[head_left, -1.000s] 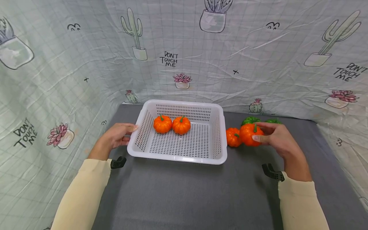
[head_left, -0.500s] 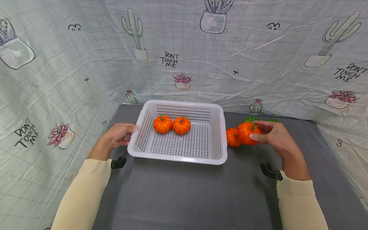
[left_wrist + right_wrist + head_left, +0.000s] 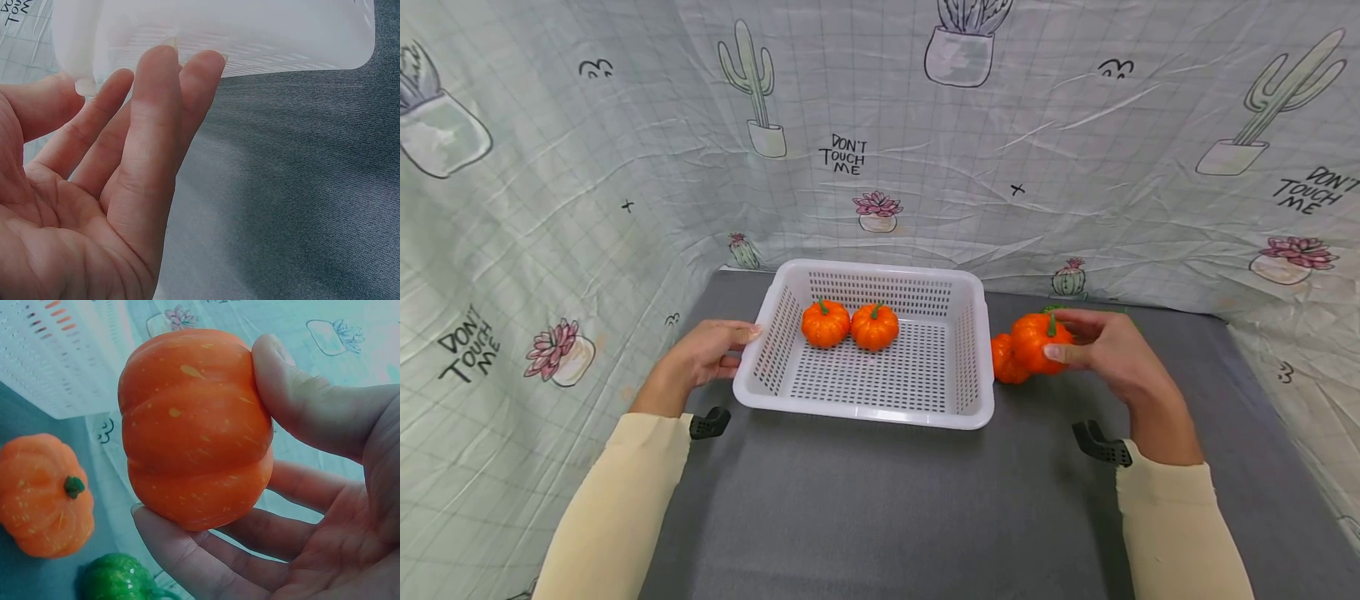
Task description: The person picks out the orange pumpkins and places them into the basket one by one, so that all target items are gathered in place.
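Observation:
My right hand [image 3: 1123,354] holds a small orange pumpkin [image 3: 1032,343] between thumb and fingers, raised over the table. In the right wrist view the pumpkin's [image 3: 197,425] yellow-flecked side faces the camera. At the left end of the white plastic basket [image 3: 865,413], my left hand [image 3: 703,354] grips the rim. Its thumb [image 3: 47,106] lies at the rim's edge while the fingers [image 3: 150,144] reach under it to the wall. Two orange pumpkins, one left [image 3: 824,325] and one right [image 3: 875,327], sit side by side inside the basket.
Another orange pumpkin [image 3: 1006,368] stands against the basket's right side, partly covered by the held one. A green pumpkin [image 3: 119,578] lies beyond it, mostly hidden behind my right hand in the head view. A cactus-print cloth [image 3: 925,217] hangs behind the grey table [image 3: 880,508].
My right hand has carried the pumpkin a little left and upward, so it overlaps the pumpkin beside the basket more. The left hand and the basket have stayed in place.

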Demonstrator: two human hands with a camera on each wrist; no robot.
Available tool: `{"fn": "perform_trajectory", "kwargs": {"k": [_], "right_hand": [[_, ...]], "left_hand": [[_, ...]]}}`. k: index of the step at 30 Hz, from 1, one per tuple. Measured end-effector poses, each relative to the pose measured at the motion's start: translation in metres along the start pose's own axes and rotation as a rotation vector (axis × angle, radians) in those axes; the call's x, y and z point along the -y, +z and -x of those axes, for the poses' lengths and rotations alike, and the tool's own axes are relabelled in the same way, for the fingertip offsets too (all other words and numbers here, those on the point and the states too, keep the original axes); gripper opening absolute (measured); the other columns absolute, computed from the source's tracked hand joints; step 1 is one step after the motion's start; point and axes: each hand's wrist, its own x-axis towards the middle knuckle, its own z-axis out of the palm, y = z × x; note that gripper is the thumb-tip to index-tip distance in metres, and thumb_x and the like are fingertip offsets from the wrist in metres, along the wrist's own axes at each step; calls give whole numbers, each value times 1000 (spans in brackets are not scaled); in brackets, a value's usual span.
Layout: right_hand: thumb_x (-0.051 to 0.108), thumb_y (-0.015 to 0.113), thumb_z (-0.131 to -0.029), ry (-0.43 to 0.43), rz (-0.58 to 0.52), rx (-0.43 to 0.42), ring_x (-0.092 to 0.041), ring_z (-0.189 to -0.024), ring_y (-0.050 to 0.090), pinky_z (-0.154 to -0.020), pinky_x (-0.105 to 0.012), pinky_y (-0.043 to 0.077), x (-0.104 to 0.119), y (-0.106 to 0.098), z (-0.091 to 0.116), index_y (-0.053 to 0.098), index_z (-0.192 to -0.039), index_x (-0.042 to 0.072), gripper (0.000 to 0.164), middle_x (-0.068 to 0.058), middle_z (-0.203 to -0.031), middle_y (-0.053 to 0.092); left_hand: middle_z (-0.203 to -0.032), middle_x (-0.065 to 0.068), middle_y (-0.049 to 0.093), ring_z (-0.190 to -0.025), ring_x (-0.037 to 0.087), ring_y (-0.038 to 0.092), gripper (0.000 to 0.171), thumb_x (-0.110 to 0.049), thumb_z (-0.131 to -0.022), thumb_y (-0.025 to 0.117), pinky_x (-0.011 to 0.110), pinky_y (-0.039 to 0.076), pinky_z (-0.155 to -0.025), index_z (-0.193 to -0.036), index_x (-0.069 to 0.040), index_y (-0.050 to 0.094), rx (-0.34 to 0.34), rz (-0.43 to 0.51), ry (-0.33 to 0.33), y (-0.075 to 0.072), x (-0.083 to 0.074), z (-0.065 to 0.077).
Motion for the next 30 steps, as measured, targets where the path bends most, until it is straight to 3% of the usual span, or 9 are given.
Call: {"fn": "perform_trajectory", "kwargs": {"k": [30], "right_hand": [[22, 79, -94, -40, 36, 63, -42, -138, 53, -83, -15, 55, 32, 23, -12, 43, -157, 1, 75, -27, -156, 49]], "left_hand": [[-107, 0, 72, -88, 15, 77, 58, -33, -105, 64, 36, 65, -80, -154, -6, 48, -15, -11, -4, 1, -1, 1]]}}
